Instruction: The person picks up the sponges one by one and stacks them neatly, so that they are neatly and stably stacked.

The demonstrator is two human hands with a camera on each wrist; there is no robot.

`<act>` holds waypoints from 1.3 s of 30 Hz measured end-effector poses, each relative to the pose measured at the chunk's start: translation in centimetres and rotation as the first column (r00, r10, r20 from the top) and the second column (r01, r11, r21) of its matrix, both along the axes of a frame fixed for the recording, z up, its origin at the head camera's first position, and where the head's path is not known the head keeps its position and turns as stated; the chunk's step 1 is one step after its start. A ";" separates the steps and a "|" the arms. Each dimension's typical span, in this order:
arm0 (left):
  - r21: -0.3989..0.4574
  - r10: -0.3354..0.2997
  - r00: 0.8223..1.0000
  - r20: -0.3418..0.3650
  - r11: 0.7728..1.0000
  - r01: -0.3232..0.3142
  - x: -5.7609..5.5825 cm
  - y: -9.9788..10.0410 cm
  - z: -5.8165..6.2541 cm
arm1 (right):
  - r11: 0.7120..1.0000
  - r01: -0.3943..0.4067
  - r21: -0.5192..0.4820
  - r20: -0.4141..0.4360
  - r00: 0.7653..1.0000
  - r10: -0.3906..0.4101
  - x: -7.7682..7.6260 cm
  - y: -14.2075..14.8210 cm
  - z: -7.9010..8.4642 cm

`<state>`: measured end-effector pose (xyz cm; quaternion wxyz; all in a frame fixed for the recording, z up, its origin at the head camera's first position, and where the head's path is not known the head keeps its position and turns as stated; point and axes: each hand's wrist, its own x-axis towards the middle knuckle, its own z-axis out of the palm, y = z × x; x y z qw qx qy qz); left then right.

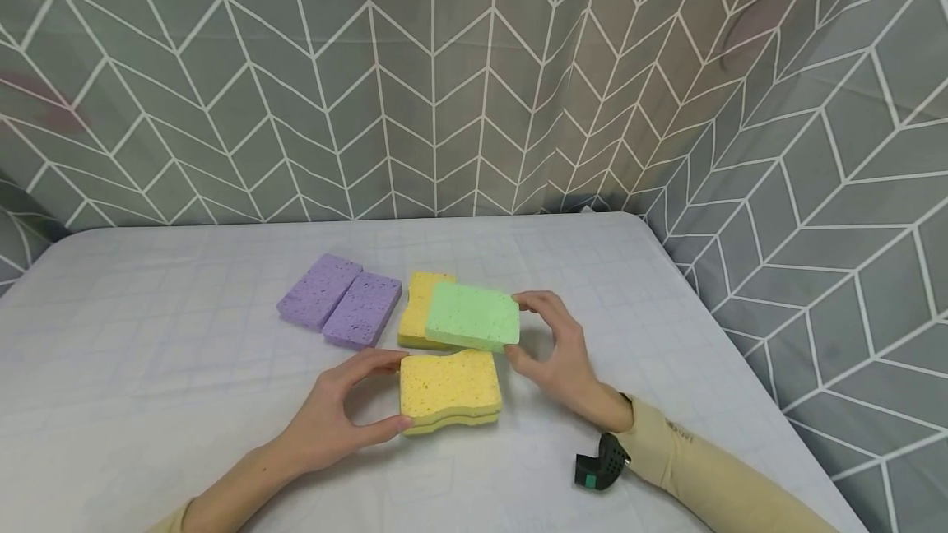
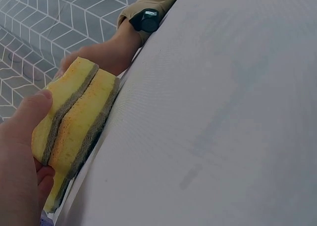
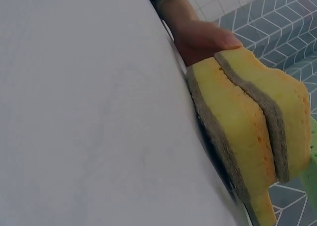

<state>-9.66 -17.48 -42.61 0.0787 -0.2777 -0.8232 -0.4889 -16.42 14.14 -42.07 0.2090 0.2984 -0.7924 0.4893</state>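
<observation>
your left hand (image 1: 326, 418) grips two stacked, wavy-edged yellow sponges (image 1: 450, 389), grey-backed and pitted, at lower centre; your right hand (image 1: 565, 360) pinches a flat, rectangular light-green porous sponge (image 1: 472, 315) near mid-frame.

I'm looking at a grey curtain (image 1: 400, 81) with white chevron lines, which is hanging behind and to the right of a white-covered table (image 1: 148, 352). In the right wrist view, I'm also seeing pale tiles (image 3: 233, 5) beyond.

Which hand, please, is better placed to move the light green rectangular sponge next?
Probably the right hand: it pinches that green sponge, whereas the left hand grips the stacked wavy yellow sponges.
</observation>
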 end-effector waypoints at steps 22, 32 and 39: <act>0.003 -0.011 1.000 0.009 1.000 0.011 0.0 0.0 0.2 | 0.987 -0.159 0.019 -0.164 0.973 0.160 0.4 -0.6 -0.4; 0.008 -0.015 0.999 -0.040 1.000 0.015 -0.2 -0.1 -0.1 | 0.967 -0.251 0.050 -0.276 0.927 0.255 0.3 -0.9 -0.3; -0.004 0.001 1.000 -0.010 1.000 -0.001 -0.1 0.0 0.0 | 0.961 -0.272 0.048 -0.321 0.907 0.273 0.2 -1.1 -0.5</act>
